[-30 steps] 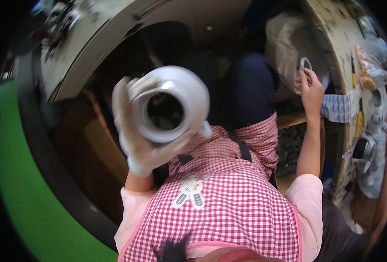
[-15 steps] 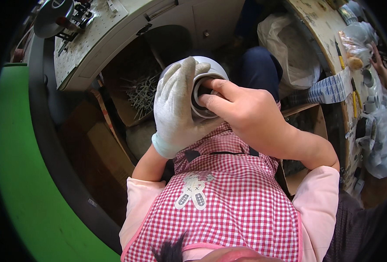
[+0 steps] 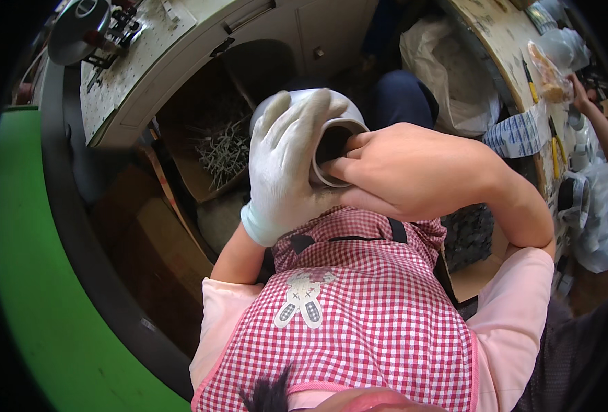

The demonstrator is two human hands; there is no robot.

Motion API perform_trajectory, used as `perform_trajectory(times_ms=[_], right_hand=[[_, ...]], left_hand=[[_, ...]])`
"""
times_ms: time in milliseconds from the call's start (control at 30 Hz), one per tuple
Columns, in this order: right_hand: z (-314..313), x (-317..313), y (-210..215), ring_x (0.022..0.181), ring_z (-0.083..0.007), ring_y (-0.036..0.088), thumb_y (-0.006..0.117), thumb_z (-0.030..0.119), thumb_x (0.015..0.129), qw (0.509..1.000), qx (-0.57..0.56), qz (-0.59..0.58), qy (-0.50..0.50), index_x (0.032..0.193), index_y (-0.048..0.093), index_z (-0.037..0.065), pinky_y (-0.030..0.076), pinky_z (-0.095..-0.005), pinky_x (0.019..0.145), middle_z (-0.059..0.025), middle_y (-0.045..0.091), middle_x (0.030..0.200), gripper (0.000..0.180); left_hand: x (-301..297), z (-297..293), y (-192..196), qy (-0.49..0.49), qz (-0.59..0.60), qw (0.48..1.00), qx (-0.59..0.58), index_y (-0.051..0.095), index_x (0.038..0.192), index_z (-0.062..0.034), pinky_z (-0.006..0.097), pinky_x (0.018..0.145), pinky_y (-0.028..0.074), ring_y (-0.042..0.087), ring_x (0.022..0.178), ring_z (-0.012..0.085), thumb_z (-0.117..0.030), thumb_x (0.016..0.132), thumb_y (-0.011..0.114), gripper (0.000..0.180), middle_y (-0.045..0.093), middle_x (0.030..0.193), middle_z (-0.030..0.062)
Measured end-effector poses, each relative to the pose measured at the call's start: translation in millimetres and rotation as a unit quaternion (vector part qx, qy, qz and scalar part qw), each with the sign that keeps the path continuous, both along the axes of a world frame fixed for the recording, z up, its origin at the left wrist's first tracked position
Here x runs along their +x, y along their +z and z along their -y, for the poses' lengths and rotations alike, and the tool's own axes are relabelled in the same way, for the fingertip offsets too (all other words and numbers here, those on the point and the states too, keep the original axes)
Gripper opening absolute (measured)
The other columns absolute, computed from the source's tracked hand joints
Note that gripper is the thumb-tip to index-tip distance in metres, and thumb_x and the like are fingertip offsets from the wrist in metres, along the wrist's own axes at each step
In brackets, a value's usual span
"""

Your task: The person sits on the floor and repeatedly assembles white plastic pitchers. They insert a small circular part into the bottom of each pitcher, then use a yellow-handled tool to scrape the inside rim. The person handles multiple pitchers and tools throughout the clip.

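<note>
Head view: at upper centre of the frame, the left hand (image 3: 287, 161), in a white glove, wraps its fingers around a pale grey pot-shaped casting (image 3: 311, 113) and grips it, mouth facing the camera. The bare right hand (image 3: 403, 172) now has its fingers pushed further into the opening than half a second ago; whether they are curled or spread inside cannot be told. A second ago that hand was away at the right. Below is a red checked apron (image 3: 359, 323). At upper left, a cardboard box of metal pieces (image 3: 221, 147) sits beneath the table (image 3: 146, 55).
</note>
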State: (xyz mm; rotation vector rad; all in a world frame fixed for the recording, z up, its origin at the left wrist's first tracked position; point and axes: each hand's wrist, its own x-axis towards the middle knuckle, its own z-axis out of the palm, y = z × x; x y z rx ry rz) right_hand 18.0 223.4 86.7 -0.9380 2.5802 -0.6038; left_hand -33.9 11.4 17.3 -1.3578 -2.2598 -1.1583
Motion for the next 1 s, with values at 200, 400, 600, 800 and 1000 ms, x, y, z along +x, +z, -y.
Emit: perform_trajectory(times_ms=[200, 400, 600, 800, 1000], right_hand=[[-15.8, -11.4, 11.6, 0.077, -0.0165, 0.063, 0.059, 0.024, 0.106, 0.898, -0.232, 0.010, -0.375, 0.101, 0.070, -0.001, 0.052, -0.0327, 0.072, -0.0087, 0.066, 0.082, 0.028], [-13.9, -69.6, 19.0, 0.082, -0.0169, 0.065, 0.064, 0.024, 0.103, 0.949, -0.221, -0.017, -0.223, 0.105, 0.074, 0.001, 0.053, -0.0322, 0.078, -0.0052, 0.072, 0.087, 0.026], [72.3, -249.6, 64.5, 0.087, -0.0215, 0.066, 0.063, 0.054, 0.099, 0.901, -0.180, -0.365, -0.154, 0.120, 0.071, 0.002, 0.053, -0.0363, 0.078, -0.0139, 0.071, 0.103, 0.056], [199.1, -467.6, 70.9, 0.095, -0.0305, 0.076, 0.069, 0.042, 0.089, 0.896, 0.108, -0.422, -0.083, 0.102, 0.079, 0.006, 0.060, -0.0414, 0.077, -0.0123, 0.077, 0.099, 0.040], [65.4, -437.7, 86.4, 0.082, -0.0293, 0.073, 0.065, 0.024, 0.087, 0.860, -0.259, -0.323, -0.297, 0.093, 0.078, 0.003, 0.057, -0.0378, 0.072, -0.0176, 0.075, 0.091, 0.025]], left_hand=[[-32.8, 68.7, -6.5, 0.259, 0.414, 0.872, 0.023, 0.052, 0.145, -0.0008, 0.040, 0.111, 0.045, 0.055, 0.133, 0.0226, -0.047, 0.095, 0.073, 0.071, 0.063, 0.139, 0.0152], [-2.3, 98.8, -71.5, -0.067, 0.694, 0.581, 0.419, 0.045, 0.152, -0.0024, 0.042, 0.106, 0.053, 0.063, 0.126, 0.0249, -0.029, 0.105, 0.056, 0.055, 0.059, 0.144, 0.0116], [-0.7, 119.0, -74.9, -0.120, 0.675, 0.575, 0.446, 0.043, 0.150, 0.0024, 0.044, 0.109, 0.050, 0.061, 0.126, 0.0284, -0.011, 0.084, 0.075, 0.075, 0.060, 0.140, 0.0156], [11.2, 90.0, -62.9, -0.038, 0.700, 0.617, 0.358, 0.050, 0.144, 0.0028, 0.036, 0.102, 0.049, 0.062, 0.119, 0.0216, -0.005, 0.083, 0.072, 0.066, 0.065, 0.129, 0.0103], [2.9, 87.9, -100.4, -0.093, 0.692, 0.563, 0.441, 0.049, 0.144, 0.0062, 0.043, 0.103, 0.054, 0.067, 0.115, 0.0283, -0.022, 0.095, 0.065, 0.058, 0.064, 0.135, 0.0173]])
